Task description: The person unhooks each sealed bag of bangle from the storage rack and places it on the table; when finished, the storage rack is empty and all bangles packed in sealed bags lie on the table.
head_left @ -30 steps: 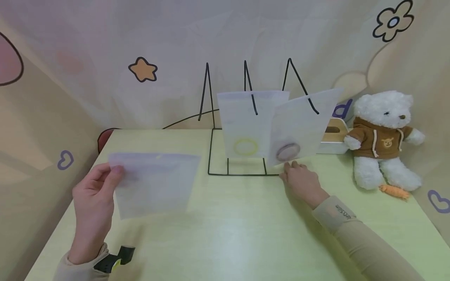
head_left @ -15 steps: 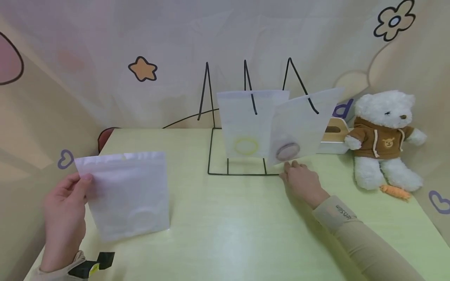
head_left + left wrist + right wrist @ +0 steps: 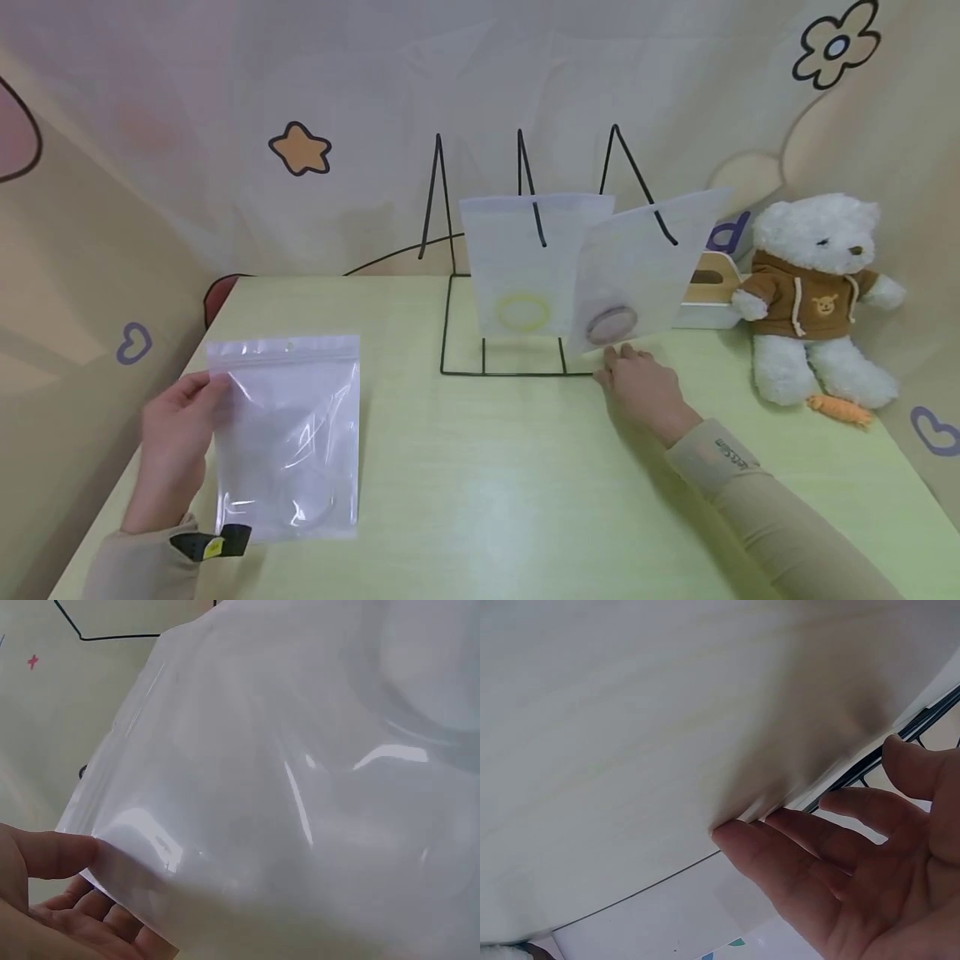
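Note:
My left hand (image 3: 180, 429) pinches the upper left edge of a clear-fronted, white-backed zip bag (image 3: 288, 442) between thumb and fingers. The bag hangs upright above the table's left side, with a small hole at its top. A faint round shape shows inside, low down. My right hand (image 3: 641, 392) rests at the front right corner of a black wire display rack (image 3: 517, 374). In the right wrist view its fingers (image 3: 772, 870) are only slightly bent, tips on the tabletop by the wire. Two white bags hang on the rack: one with a yellow ring (image 3: 523, 312), one with a purplish ring (image 3: 612, 325).
The rack's left hook (image 3: 431, 200) carries nothing. Behind the right bag stands a white box with a wooden handle panel (image 3: 712, 292). A white teddy bear (image 3: 817, 292) in a brown hoodie sits at the right, an orange toy (image 3: 842, 410) by its feet. Patterned cloth surrounds the table (image 3: 465, 467).
My left hand has swung the bag left, then back slightly right, turning its shiny clear face toward the head view. The right hand stays at the rack's corner.

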`<state>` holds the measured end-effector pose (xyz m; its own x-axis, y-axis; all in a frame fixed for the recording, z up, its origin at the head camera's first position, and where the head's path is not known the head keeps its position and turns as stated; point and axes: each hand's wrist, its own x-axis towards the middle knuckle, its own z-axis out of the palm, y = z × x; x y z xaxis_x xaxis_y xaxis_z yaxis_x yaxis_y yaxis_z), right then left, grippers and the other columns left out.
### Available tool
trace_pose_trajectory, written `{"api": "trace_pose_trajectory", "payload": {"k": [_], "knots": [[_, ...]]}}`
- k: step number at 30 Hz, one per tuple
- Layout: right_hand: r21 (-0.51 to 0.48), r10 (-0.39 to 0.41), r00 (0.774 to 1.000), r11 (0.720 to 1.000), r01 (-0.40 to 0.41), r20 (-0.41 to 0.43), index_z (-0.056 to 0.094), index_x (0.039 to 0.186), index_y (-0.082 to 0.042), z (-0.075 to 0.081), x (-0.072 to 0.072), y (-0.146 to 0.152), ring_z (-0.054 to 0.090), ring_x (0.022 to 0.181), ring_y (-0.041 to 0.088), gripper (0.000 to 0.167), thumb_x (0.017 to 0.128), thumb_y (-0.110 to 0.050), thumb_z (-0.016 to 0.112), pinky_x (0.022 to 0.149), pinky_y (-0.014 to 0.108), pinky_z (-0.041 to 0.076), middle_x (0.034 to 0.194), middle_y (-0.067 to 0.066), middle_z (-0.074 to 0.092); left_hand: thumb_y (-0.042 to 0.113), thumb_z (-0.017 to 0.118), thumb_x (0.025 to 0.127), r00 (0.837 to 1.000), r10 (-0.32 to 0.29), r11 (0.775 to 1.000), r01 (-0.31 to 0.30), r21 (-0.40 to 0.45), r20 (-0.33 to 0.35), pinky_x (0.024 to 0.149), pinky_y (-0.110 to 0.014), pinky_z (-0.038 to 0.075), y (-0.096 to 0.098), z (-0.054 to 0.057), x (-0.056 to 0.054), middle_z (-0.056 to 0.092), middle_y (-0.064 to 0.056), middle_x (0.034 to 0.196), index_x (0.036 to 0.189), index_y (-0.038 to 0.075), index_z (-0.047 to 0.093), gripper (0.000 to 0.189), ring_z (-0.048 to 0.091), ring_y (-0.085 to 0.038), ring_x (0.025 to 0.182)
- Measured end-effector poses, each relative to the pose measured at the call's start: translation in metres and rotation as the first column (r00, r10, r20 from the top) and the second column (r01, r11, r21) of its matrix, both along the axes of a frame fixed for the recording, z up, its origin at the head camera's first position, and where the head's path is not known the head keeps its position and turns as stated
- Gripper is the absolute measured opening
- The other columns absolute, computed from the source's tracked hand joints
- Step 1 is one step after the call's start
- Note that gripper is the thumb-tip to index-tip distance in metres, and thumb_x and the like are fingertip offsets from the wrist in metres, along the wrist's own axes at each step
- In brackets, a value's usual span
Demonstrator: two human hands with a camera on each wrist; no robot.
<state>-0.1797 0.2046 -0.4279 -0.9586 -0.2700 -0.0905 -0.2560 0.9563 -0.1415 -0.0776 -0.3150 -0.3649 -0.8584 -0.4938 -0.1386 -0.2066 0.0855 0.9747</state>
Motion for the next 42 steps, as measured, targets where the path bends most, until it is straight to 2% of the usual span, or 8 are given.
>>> {"api": "trace_pose_trajectory", "payload": {"k": [10, 15, 19, 25, 30, 34, 39, 42], "knots": [[-0.003, 0.000, 1.000, 1.000, 0.000, -0.014, 0.048, 0.139, 0.003, 0.001, 0.001, 0.001, 0.055, 0.107, 0.045, 0.049, 0.102, -0.030, 0.048, 0.063, 0.059, 0.051, 0.128, 0.026, 0.053, 0.034, 0.048, 0.100, 0.969, -0.167, 0.952, 0.206, -0.226, 0.183, 0.069, -0.023, 0.050, -0.004, -0.029, -0.003, 0.059, 0.001, 0.090, 0.128, -0.008, 0.051, 0.050, 0.054, -0.011, 0.079], [-0.004, 0.006, 1.000, 1.000, -0.006, -0.020, 0.049, 0.138, 0.003, 0.001, 0.000, 0.000, 0.057, 0.104, 0.044, 0.049, 0.102, -0.030, 0.049, 0.061, 0.057, 0.051, 0.124, 0.025, 0.055, 0.034, 0.045, 0.101, 0.959, -0.185, 0.945, 0.234, -0.228, 0.216, 0.070, -0.024, 0.050, -0.003, -0.032, -0.004, 0.059, -0.007, 0.098, 0.132, -0.011, 0.048, 0.055, 0.054, -0.012, 0.081], [-0.004, 0.002, 1.000, 1.000, -0.003, -0.018, 0.048, 0.138, 0.002, 0.001, 0.000, 0.000, 0.056, 0.103, 0.044, 0.049, 0.102, -0.030, 0.049, 0.060, 0.057, 0.051, 0.124, 0.025, 0.055, 0.036, 0.043, 0.101, 0.948, -0.181, 0.946, 0.241, -0.217, 0.262, 0.088, -0.039, 0.048, -0.004, -0.034, -0.007, 0.053, -0.024, 0.121, 0.137, -0.012, 0.042, 0.060, 0.053, -0.027, 0.102], [-0.004, -0.001, 1.000, 1.000, 0.001, -0.011, 0.047, 0.139, 0.002, -0.001, -0.001, 0.000, 0.055, 0.108, 0.045, 0.050, 0.102, -0.031, 0.048, 0.063, 0.060, 0.051, 0.129, 0.026, 0.053, 0.045, 0.049, 0.098, 0.887, -0.232, 0.912, 0.340, -0.227, 0.398, 0.102, -0.062, 0.035, -0.006, -0.037, -0.008, 0.033, -0.033, 0.143, 0.148, -0.011, 0.021, 0.079, 0.038, -0.045, 0.123], [-0.005, -0.003, 1.000, 1.000, 0.003, -0.005, 0.047, 0.140, 0.002, -0.002, -0.001, 0.000, 0.052, 0.114, 0.046, 0.050, 0.102, -0.031, 0.047, 0.067, 0.063, 0.050, 0.133, 0.028, 0.050, 0.047, 0.062, 0.092, 0.817, -0.329, 0.826, 0.492, -0.276, 0.473, 0.104, -0.065, 0.029, -0.007, -0.036, -0.009, 0.017, -0.041, 0.147, 0.149, -0.012, -0.002, 0.103, 0.027, -0.054, 0.131], [-0.005, -0.005, 1.000, 1.000, 0.005, -0.005, 0.046, 0.140, 0.002, -0.001, 0.000, 0.000, 0.051, 0.115, 0.047, 0.050, 0.102, -0.031, 0.047, 0.068, 0.064, 0.050, 0.135, 0.028, 0.049, 0.044, 0.073, 0.084, 0.768, -0.353, 0.701, 0.596, -0.392, 0.535, 0.099, -0.071, 0.029, -0.005, -0.039, -0.012, 0.008, -0.049, 0.140, 0.147, -0.011, -0.013, 0.120, 0.021, -0.061, 0.125], [-0.001, -0.008, 1.000, 1.000, 0.008, 0.001, 0.046, 0.141, 0.001, 0.001, 0.000, 0.000, 0.052, 0.114, 0.046, 0.051, 0.102, -0.032, 0.047, 0.067, 0.062, 0.050, 0.135, 0.028, 0.049, 0.053, 0.083, 0.068, 0.739, -0.304, 0.524, 0.657, -0.542, 0.602, 0.087, -0.073, 0.033, 0.000, -0.044, -0.012, 0.020, -0.052, 0.124, 0.147, -0.012, -0.006, 0.135, 0.026, -0.064, 0.113], [0.000, -0.003, 1.000, 1.000, 0.003, 0.004, 0.045, 0.141, 0.002, 0.002, 0.000, 0.000, 0.051, 0.116, 0.047, 0.051, 0.102, -0.032, 0.047, 0.069, 0.063, 0.050, 0.137, 0.029, 0.047, 0.054, 0.085, 0.063, 0.727, -0.279, 0.488, 0.670, -0.559, 0.627, 0.084, -0.071, 0.033, 0.003, -0.046, -0.011, 0.025, -0.050, 0.119, 0.147, -0.012, 0.002, 0.135, 0.030, -0.063, 0.109]]}}
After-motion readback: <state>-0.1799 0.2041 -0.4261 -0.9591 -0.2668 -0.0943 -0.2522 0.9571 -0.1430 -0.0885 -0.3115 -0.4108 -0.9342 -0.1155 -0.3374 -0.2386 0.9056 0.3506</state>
